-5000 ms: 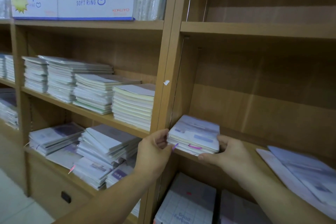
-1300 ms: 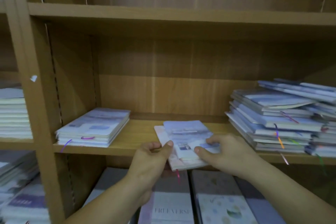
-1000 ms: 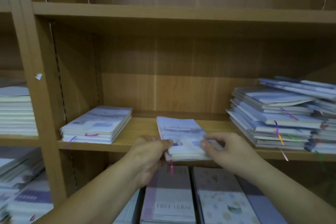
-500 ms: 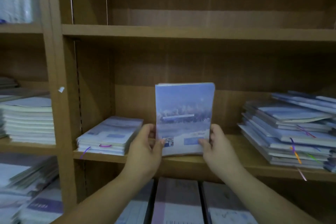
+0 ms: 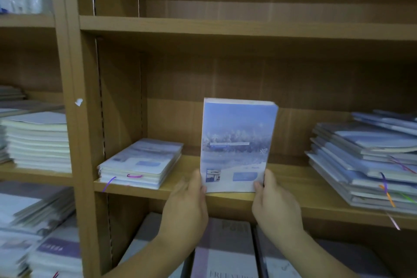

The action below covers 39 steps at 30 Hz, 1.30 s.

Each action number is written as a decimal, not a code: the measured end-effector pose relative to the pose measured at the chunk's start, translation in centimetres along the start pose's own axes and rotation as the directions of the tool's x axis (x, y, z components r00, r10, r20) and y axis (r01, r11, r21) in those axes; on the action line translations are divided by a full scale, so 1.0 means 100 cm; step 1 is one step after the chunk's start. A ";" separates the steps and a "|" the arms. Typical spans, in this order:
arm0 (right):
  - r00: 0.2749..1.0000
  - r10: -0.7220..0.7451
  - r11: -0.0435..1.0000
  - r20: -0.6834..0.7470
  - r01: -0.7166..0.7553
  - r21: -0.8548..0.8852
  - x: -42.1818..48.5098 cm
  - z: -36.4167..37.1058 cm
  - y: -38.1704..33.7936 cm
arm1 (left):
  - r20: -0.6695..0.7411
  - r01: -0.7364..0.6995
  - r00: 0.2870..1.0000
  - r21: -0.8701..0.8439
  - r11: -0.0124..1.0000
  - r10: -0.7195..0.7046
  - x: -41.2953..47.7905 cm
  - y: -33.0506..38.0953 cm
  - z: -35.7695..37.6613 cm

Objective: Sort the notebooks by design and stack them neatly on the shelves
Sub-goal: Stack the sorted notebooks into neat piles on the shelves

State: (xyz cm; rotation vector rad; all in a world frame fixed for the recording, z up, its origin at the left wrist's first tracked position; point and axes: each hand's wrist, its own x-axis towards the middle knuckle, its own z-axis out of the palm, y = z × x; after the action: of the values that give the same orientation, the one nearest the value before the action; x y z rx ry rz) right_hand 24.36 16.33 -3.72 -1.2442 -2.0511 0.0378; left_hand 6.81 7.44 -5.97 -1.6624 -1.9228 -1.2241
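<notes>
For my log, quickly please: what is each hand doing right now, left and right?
Left hand: holds the upright notebooks by the lower left edge.
Right hand: holds the same notebooks by the lower right edge.

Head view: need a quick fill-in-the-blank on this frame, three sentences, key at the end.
1. The left hand and right hand hold the blue notebook ____, cover toward the camera.
2. The neat stack lies on the shelf to the ____ of the held notebook.
3. The messy pile with ribbons hanging out sits at the shelf's ____ end.
Missing words: upright; left; right.
</notes>
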 end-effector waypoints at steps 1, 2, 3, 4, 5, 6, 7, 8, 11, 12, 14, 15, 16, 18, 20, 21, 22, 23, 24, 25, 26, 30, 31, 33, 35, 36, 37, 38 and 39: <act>1.000 0.007 1.000 -0.001 -0.007 -0.002 0.000 0.001 0.000 | -0.010 0.008 1.000 -0.003 1.000 -0.008 0.000 0.000 0.001; 1.000 0.015 1.000 0.004 -0.015 -0.006 0.000 0.000 -0.001 | -0.017 0.020 1.000 -0.004 1.000 -0.020 0.001 -0.001 0.002; 1.000 0.028 1.000 0.009 -0.028 0.003 0.001 -0.001 -0.001 | -0.016 0.045 0.999 -0.013 0.999 -0.045 0.002 -0.001 0.002; 0.999 0.041 0.999 0.017 -0.042 0.022 0.001 -0.002 -0.001 | -0.009 0.072 0.997 -0.031 0.997 -0.072 0.003 -0.001 0.003; 0.998 0.050 0.997 0.027 -0.051 0.052 0.001 -0.004 0.000 | -0.002 0.089 0.996 -0.056 0.994 -0.090 0.004 0.000 0.002; 0.998 0.055 0.994 0.040 -0.058 0.096 0.001 -0.005 0.001 | 0.005 0.097 0.995 -0.095 0.991 -0.097 0.005 0.002 0.001; 0.998 0.048 0.984 0.043 -0.055 0.172 0.002 -0.007 0.002 | 0.015 0.109 0.994 -0.154 0.982 -0.108 0.006 0.004 -0.003; 0.998 0.044 0.959 0.045 -0.054 0.277 0.002 -0.009 0.002 | 0.036 0.126 0.992 -0.231 0.965 -0.121 0.008 0.007 -0.010; 0.997 0.024 0.870 0.073 -0.057 0.490 -0.002 -0.016 -0.009 | 0.097 0.192 0.981 -0.403 0.895 -0.167 0.008 0.013 -0.039; 0.997 0.014 0.852 0.078 -0.053 0.521 -0.003 -0.018 -0.016 | 0.112 0.220 0.976 -0.447 0.867 -0.189 0.008 0.011 -0.049; 0.996 0.014 0.821 0.087 -0.061 0.568 0.000 -0.020 -0.029 | 0.137 0.281 0.960 -0.510 0.813 -0.246 0.010 0.004 -0.067; 0.994 0.026 0.803 0.108 -0.085 0.590 0.002 -0.020 -0.037 | 0.139 0.307 0.951 -0.532 0.789 -0.277 0.011 -0.001 -0.076; 0.989 0.036 0.782 0.146 -0.119 0.612 0.005 -0.020 -0.047 | 0.144 0.337 0.939 -0.553 0.762 -0.311 0.013 -0.007 -0.084; 0.973 0.036 0.756 0.228 -0.176 0.630 0.012 -0.017 -0.068 | 0.183 0.420 0.901 -0.591 0.689 -0.393 0.016 -0.016 -0.106; 0.961 0.014 0.745 0.276 -0.194 0.638 0.019 -0.012 -0.095 | 0.185 0.455 0.878 -0.608 0.650 -0.442 0.021 -0.030 -0.126; 0.955 0.008 0.742 0.297 -0.205 0.639 0.022 -0.008 -0.109 | 0.160 0.452 0.876 -0.604 0.656 -0.455 0.024 -0.039 -0.136; 0.947 0.005 0.740 0.320 -0.219 0.636 0.025 -0.005 -0.123 | 0.132 0.453 0.871 -0.586 0.672 -0.472 0.026 -0.048 -0.145; 0.938 0.009 0.742 0.346 -0.238 0.626 0.029 -0.002 -0.136 | 0.106 0.463 0.862 -0.560 0.687 -0.495 0.029 -0.058 -0.152; 0.928 0.012 0.743 0.373 -0.258 0.618 0.032 0.002 -0.148 | 0.082 0.478 0.850 -0.535 0.697 -0.520 0.032 -0.066 -0.158; 0.916 0.015 0.743 0.401 -0.279 0.608 0.036 0.006 -0.157 | 0.065 0.495 0.837 -0.512 0.702 -0.543 0.035 -0.074 -0.161; 0.905 0.015 0.741 0.426 -0.297 0.603 0.040 0.012 -0.165 | 0.055 0.514 0.824 -0.492 0.703 -0.563 0.037 -0.083 -0.163; 0.882 0.014 0.745 0.471 -0.323 0.583 0.052 0.025 -0.185 | 0.025 0.557 0.786 -0.461 0.691 -0.617 0.046 -0.104 -0.166; 0.882 0.015 0.747 0.472 -0.324 0.581 0.055 0.025 -0.188 | 0.019 0.562 0.781 -0.455 0.690 -0.624 0.048 -0.109 -0.166; 0.878 0.020 0.734 0.478 -0.338 0.589 0.061 0.024 -0.193 | 0.000 0.561 0.784 -0.428 0.708 -0.621 0.051 -0.116 -0.164; 0.858 0.029 0.739 0.514 -0.364 0.567 0.064 0.026 -0.192 | -0.026 0.557 0.790 -0.387 0.735 -0.612 0.053 -0.119 -0.161; 0.846 0.038 0.746 0.532 -0.378 0.549 0.064 0.027 -0.192 | -0.040 0.553 0.795 -0.365 0.749 -0.606 0.053 -0.121 -0.159; 0.836 0.050 0.752 0.546 -0.392 0.531 0.063 0.030 -0.189 | -0.057 0.546 0.802 -0.334 0.768 -0.594 0.053 -0.123 -0.158; 0.829 0.064 0.753 0.555 -0.405 0.519 0.062 0.033 -0.188 | -0.072 0.534 0.816 -0.289 0.794 -0.574 0.053 -0.124 -0.157; 0.826 0.073 0.748 0.560 -0.416 0.516 0.060 0.036 -0.186 | -0.082 0.518 0.832 -0.239 0.821 -0.549 0.051 -0.124 -0.157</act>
State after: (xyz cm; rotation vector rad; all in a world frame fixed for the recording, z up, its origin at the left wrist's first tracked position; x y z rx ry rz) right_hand 6.48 12.32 3.97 -1.1297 -1.9893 1.2111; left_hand -10.49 -0.68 1.97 -1.0840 -2.3164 -1.7517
